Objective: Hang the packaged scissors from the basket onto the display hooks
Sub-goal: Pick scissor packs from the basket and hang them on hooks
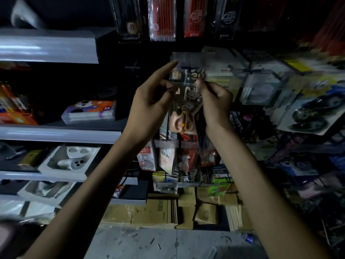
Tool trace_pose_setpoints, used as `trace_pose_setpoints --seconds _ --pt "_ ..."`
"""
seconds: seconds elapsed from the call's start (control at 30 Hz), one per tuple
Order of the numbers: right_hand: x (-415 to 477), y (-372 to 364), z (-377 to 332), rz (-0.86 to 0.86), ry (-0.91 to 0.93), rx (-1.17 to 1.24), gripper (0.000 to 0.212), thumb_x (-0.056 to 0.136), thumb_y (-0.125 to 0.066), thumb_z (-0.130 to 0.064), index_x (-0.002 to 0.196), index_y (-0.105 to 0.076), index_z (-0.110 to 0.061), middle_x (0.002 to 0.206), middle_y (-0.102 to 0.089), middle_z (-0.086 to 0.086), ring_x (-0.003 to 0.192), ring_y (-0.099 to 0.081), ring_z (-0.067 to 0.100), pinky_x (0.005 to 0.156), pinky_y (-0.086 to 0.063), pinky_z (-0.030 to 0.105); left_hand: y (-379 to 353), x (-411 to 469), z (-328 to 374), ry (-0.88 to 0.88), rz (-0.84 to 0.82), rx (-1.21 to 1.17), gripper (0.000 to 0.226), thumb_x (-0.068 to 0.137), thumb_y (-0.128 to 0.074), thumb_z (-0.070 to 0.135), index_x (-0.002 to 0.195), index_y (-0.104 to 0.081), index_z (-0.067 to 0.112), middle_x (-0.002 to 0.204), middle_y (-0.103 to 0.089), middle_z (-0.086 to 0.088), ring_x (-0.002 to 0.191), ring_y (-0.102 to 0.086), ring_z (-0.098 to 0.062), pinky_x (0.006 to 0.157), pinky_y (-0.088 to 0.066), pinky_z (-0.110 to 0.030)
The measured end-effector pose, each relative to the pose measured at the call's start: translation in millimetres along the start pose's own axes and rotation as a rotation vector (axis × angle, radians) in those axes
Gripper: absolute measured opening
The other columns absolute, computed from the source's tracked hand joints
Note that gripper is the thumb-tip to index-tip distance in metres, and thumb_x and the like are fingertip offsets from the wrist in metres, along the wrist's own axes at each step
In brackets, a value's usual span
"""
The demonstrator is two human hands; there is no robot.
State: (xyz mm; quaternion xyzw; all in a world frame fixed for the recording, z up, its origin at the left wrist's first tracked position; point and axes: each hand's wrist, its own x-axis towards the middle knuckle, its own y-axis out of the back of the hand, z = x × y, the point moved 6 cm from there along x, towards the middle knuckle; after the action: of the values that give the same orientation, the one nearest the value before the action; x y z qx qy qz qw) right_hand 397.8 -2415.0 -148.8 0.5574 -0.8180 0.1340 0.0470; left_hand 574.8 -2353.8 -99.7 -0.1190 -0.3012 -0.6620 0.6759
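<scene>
Clear plastic wraps the packaged scissors [183, 109], and you hold the pack upright in the air in front of the hook rack, just right of where the grey shelves [56, 134] end and below the hanging pencil packs [162, 19]. You look to be in the hanging step: the top of the pack sits level with a dark display hook [187, 67] under a clear label strip [192, 56]. Whether the hang hole is already over the hook tip is hard to tell in the dim blur. Your left hand [151, 101] pinches the pack's left edge near the top between the thumb and curled fingers, while its index finger [169, 69] points straight up toward the strip. Your right hand [216, 101] has its fingers curled and pinches the right edge at about the same height. The next move, as I judge it, calls for lining the hole up with the hook tip, sliding the pack back along the wire, then letting go with both hands. The basket is not in view.
</scene>
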Motion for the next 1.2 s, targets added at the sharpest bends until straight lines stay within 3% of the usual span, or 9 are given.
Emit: trace_pose_setpoints --seconds 0.13,0.33,0.43,0.57,0.77,0.83,0.93,1.07,1.2 --pt "2.1 -0.2 2.7 -0.005 -0.019 -0.009 0.019 0.096 -0.070 -0.029 0.093 -0.078 -0.012 0.077 -0.072 -0.009 0.065 -0.061 -0.009 0.058 -0.045 0.009 -0.8 -0.9 1.0 -0.006 -0.006 0.005 0.054 0.102 -0.055 -0.003 0.153 -0.050 0.016 0.100 -0.066 -0.022 0.083 -0.059 -0.003 0.080 -0.047 -0.013" --pt "2.3 1.3 5.3 0.007 -0.039 -0.006 0.013 0.094 -0.072 -0.027 0.086 -0.076 -0.018 0.076 -0.072 -0.009 0.064 -0.062 -0.009 0.058 -0.045 0.009 -2.9 -11.4 -7.4 0.019 -0.001 -0.026 0.048 0.101 -0.054 -0.003 0.146 -0.056 0.013 0.100 -0.066 -0.022 0.088 -0.064 -0.010 0.082 -0.052 -0.019" --pt "0.5 2.0 3.9 -0.013 -0.036 0.025 0.017 0.093 -0.074 -0.026 0.079 -0.071 -0.018 0.071 -0.066 -0.006 0.062 -0.058 -0.002 0.059 -0.045 0.015 -1.4 -21.2 -23.0 0.073 0.033 -0.023 0.042 0.102 -0.056 0.001 0.141 -0.061 0.013 0.102 -0.070 -0.013 0.100 -0.071 -0.018 0.091 -0.057 -0.028" --pt "0.7 1.9 3.8 -0.042 -0.031 0.016 0.026 0.093 -0.074 -0.026 0.072 -0.066 -0.015 0.066 -0.063 -0.006 0.063 -0.056 0.003 0.062 -0.043 0.019 -2.1 -35.5 -50.2 0.157 0.077 -0.007 0.035 0.102 -0.058 0.005 0.134 -0.065 0.017 0.105 -0.073 -0.005 0.098 -0.071 -0.012 0.082 -0.057 -0.030" --pt "1.1 4.8 8.2 -0.072 -0.094 0.012 0.029 0.094 -0.073 -0.033 0.075 -0.066 -0.012 0.075 -0.062 0.002 0.072 -0.055 0.011 0.064 -0.039 0.024 -12.8 -38.8 -92.5 0.401 0.119 -0.022 0.049 0.093 -0.074 0.038 0.137 -0.063 0.018 0.116 -0.075 -0.001 0.107 -0.074 -0.018 0.095 -0.060 -0.052" --pt "1.7 5.0 8.5 -0.079 -0.105 0.027 0.028 0.094 -0.073 -0.034 0.077 -0.068 -0.013 0.075 -0.066 -0.002 0.072 -0.059 0.007 0.065 -0.042 0.020 -18.6 -40.0 -99.9 0.443 0.110 -0.092 0.039 0.092 -0.077 0.029 0.126 -0.068 0.010 0.105 -0.078 -0.009 0.099 -0.076 -0.028 0.093 -0.059 -0.059" --pt "3.1 9.9 11.4 -0.066 -0.119 0.006 0.023 0.091 -0.075 -0.038 0.079 -0.072 -0.018 0.078 -0.070 -0.005 0.077 -0.063 0.008 0.070 -0.044 0.022 -25.1 -42.0 -100.0 0.431 0.092 -0.163 0.017 0.096 -0.075 0.010 0.112 -0.071 0.005 0.095 -0.079 -0.014 0.090 -0.078 -0.032 0.087 -0.063 -0.052" --pt "-5.6 25.5 28.1 -0.095 -0.161 -0.086 0.011 0.088 -0.079 -0.025 0.096 -0.076 -0.017 0.091 -0.075 -0.001 0.087 -0.068 0.013 0.069 -0.048 0.017 -29.9 -44.0 -99.9 0.456 0.067 -0.250 0.015 0.094 -0.074 0.007 0.109 -0.072 0.003 0.095 -0.079 -0.011 0.083 -0.077 -0.020 0.074 -0.061 -0.029" --pt "-28.6 41.0 44.9 -0.096 -0.148 -0.113 0.018 0.088 -0.079 -0.015 0.104 -0.073 -0.010 0.092 -0.074 0.002 0.078 -0.067 0.006 0.063 -0.048 0.009 -31.3 -46.2 -103.0 0.470 0.075 -0.269 0.012 0.099 -0.067 0.006 0.110 -0.070 0.007 0.094 -0.079 -0.008 0.083 -0.076 -0.019 0.074 -0.061 -0.029"
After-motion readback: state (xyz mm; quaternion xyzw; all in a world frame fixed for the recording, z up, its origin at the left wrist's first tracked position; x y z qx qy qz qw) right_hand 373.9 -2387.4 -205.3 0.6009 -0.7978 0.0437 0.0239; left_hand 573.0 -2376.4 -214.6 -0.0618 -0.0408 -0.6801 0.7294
